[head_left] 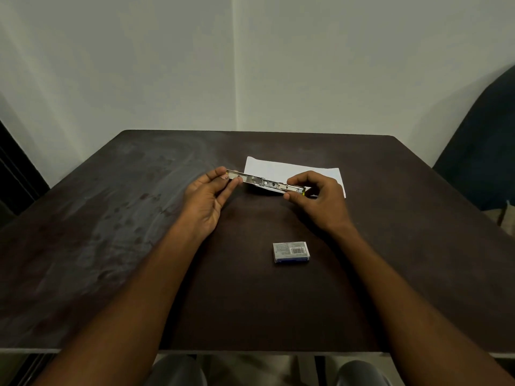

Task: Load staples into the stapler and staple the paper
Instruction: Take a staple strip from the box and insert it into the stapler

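A metal stapler [264, 183] is swung fully open into one long flat strip, held a little above the table. My left hand [209, 196] pinches its left end between thumb and fingers. Its right end, where a bit of yellow shows, is pinched by my right hand [317, 196]. Behind the stapler lies a white sheet of paper [281, 168], partly hidden by the stapler and my right hand. A small blue-and-grey staple box [291, 252] with a barcode lies closed on the table nearer to me.
The dark brown table [111, 232] carries smudges on its left half. A dark chair [482, 151] stands at the right beyond the table's edge. White walls meet in a corner behind the table. My knees show below the front edge.
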